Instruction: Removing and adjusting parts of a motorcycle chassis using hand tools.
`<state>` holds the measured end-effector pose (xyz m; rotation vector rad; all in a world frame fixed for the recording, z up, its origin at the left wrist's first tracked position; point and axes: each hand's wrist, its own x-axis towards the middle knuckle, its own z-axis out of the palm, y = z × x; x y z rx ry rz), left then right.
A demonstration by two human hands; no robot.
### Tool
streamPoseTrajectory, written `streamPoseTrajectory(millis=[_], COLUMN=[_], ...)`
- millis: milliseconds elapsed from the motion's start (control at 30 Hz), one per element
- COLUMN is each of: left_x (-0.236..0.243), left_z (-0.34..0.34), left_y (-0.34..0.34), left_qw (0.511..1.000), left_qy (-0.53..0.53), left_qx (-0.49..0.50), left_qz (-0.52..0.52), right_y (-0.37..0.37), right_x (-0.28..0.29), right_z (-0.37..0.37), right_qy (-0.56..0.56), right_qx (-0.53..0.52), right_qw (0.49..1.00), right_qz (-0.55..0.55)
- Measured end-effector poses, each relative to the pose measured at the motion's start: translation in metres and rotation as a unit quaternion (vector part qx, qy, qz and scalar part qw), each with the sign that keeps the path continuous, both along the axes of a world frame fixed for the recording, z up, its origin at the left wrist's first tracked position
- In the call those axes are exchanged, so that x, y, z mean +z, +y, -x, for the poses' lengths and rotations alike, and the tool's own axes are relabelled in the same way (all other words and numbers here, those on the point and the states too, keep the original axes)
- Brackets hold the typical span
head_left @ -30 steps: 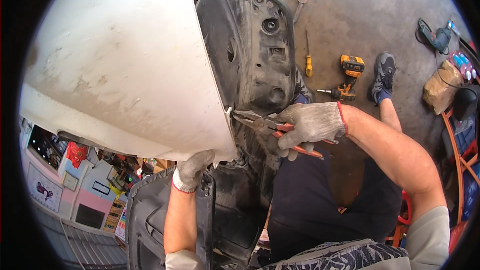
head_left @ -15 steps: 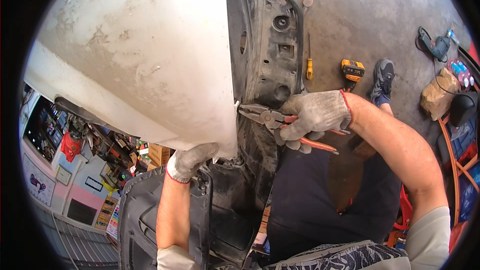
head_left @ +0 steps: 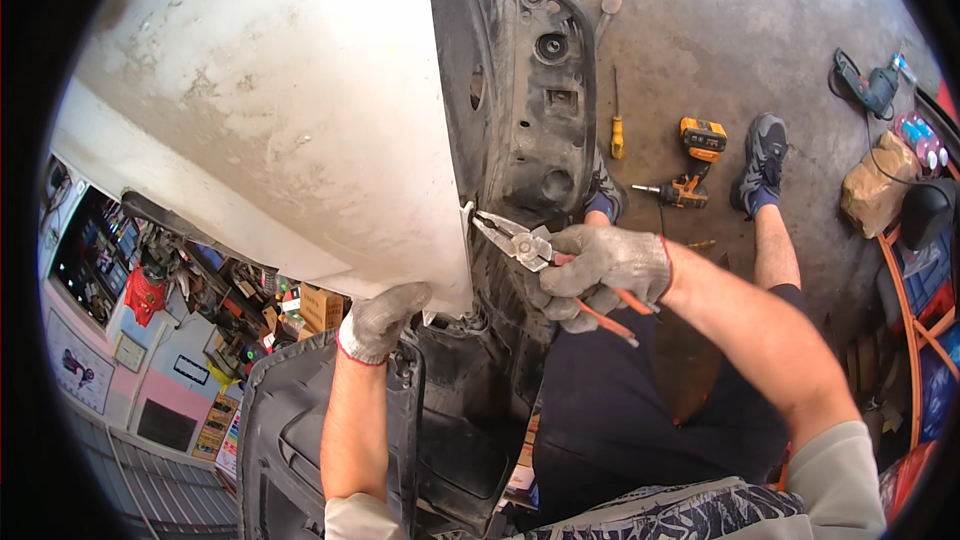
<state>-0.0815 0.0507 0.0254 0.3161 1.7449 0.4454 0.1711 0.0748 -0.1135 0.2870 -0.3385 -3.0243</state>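
Note:
A large dirty white panel (head_left: pixel 300 120), probably vehicle bodywork, fills the upper left. My gloved left hand (head_left: pixel 385 322) grips its lower edge, fingers partly hidden by the panel. In my gloved right hand (head_left: pixel 608 268) is a pair of red-handled pliers (head_left: pixel 526 248). The jaws are parted and point left at the panel's right edge, beside a small pale tab (head_left: pixel 467 210). Whether they touch the tab is hard to tell. Behind that edge stands a dusty black moulded frame (head_left: pixel 545 135) with several holes.
On the concrete floor lie a yellow-handled screwdriver (head_left: pixel 617 136), a yellow-black cordless driver (head_left: pixel 692 168), and a corded power tool (head_left: pixel 872 90) near a rock (head_left: pixel 880 175). My shoe (head_left: pixel 765 160) is beside the driver. Cluttered shelves (head_left: pixel 200 280) stand at the left.
My right hand has moved slightly left and down, and the pliers' jaws have spread and tilted. The left hand keeps its hold on the panel. The whole cordless driver now shows.

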Motion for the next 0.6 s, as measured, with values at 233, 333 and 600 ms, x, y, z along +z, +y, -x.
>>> streamPoseTrajectory(millis=[233, 333, 600], left_x=[-0.002, 0.0, -0.003], left_z=[-0.005, -0.004, -0.001], left_y=[0.0, -0.004, -0.018], left_qw=[0.999, 0.999, 0.997], left_qy=[-0.021, -0.02, 0.022], left_qx=[0.026, 0.031, -0.011], left_qz=[-0.042, -0.025, -0.078], right_y=[-0.033, -0.021, -0.037], right_x=[-0.008, -0.005, 0.017], right_z=[-0.018, -0.039, -0.018], right_qy=[-0.175, -0.244, -0.39], right_qx=[-0.189, -0.029, 0.024], right_qw=[0.958, 0.96, 0.866], right_qz=[0.124, -0.134, -0.311])
